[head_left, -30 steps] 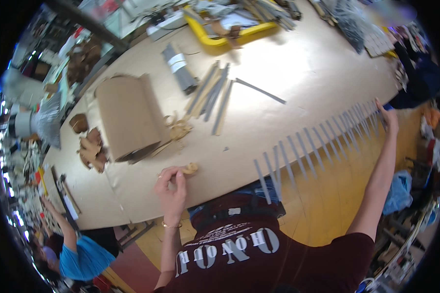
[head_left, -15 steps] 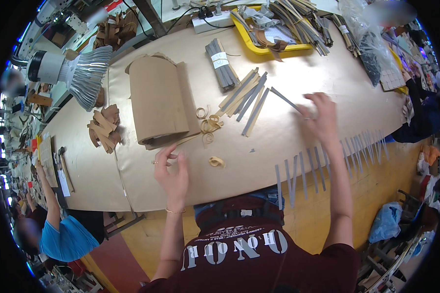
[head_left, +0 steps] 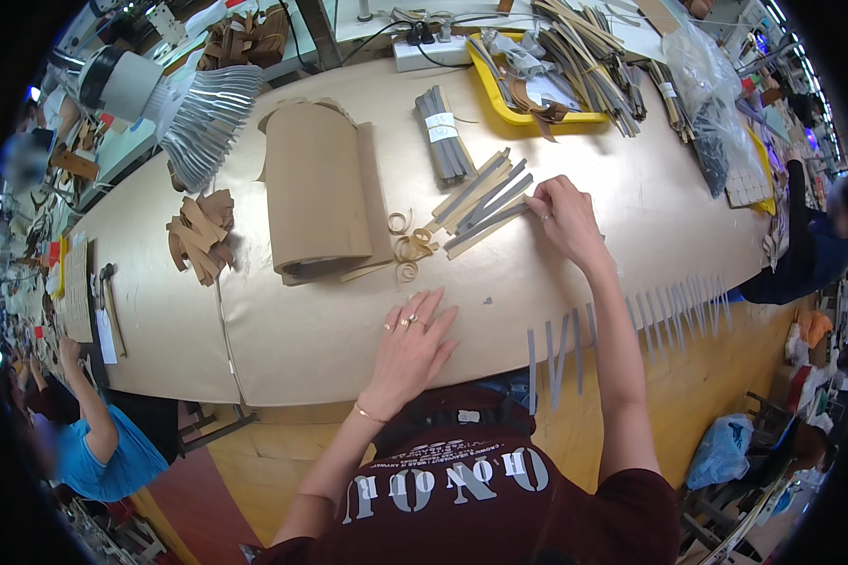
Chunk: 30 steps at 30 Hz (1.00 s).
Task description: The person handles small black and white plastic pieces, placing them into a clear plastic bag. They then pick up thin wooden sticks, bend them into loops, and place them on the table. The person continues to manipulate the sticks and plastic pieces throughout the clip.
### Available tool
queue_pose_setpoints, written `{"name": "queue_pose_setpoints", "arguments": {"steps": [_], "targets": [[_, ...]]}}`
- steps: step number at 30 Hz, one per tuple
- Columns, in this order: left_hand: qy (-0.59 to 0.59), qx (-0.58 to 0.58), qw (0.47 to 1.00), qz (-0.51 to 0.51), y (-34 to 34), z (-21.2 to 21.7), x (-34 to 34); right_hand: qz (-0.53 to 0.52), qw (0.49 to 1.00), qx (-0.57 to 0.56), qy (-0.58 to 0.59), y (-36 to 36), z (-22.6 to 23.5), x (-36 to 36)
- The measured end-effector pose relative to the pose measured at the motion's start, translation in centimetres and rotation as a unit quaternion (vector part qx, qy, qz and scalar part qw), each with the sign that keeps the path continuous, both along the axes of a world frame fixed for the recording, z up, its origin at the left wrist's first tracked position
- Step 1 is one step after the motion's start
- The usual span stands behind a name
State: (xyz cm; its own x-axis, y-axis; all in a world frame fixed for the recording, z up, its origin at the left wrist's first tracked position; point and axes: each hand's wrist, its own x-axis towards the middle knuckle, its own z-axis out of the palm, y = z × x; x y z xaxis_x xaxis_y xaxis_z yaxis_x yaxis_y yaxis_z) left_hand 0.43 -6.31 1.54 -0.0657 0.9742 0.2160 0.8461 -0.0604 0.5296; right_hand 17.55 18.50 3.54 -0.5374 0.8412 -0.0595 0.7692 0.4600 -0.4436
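My right hand [head_left: 567, 222] is closed, its fingertips pinching the right end of a grey strip [head_left: 488, 227]. That strip lies beside a loose pile of tan and grey strips [head_left: 481, 193] in the middle of the table. Fingers spread, my left hand [head_left: 413, 344] rests open near the table's front edge, holding nothing. Beyond it are curled tan shavings [head_left: 413, 247] and a large brown roll [head_left: 318, 188]. Several thin grey strips [head_left: 648, 323] hang in a row over the front edge, partly hidden by my right forearm.
A banded grey bundle [head_left: 442, 137] lies behind the pile. Farther back stands a yellow tray [head_left: 511, 115] with strips. To the left are brown scraps [head_left: 200, 235], a lamp [head_left: 174, 113] and a hammer [head_left: 113, 306]. Another person's blue sleeve [head_left: 113, 457] shows at far left.
My right hand has moved left to the strip pile. My left hand has gone from beside the roll toward the right and nearer me, and now lies flatter.
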Motion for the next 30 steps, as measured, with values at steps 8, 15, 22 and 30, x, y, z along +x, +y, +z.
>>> {"name": "queue_pose_setpoints", "arguments": {"steps": [8, 15, 22, 30], "targets": [[0.022, 0.109, 0.989, 0.1, 3.3, 2.0, -1.0, 0.024, 0.994, 0.081, 0.07, -2.7, 1.5, 2.2], [-0.331, 0.084, 0.931, 0.133, 5.5, 3.4, -0.8, 0.033, 0.976, 0.148, 0.155, -5.1, 3.6, 2.1], [-0.407, 0.043, 0.911, 0.042, 5.6, 3.9, -1.1, 0.034, 0.976, 0.118, 0.182, -6.8, 3.5, 1.7], [-0.518, 0.128, 0.839, 0.106, 4.5, 3.6, -0.5, 0.039, 0.979, 0.111, 0.167, -8.3, 2.9, 1.1]]}}
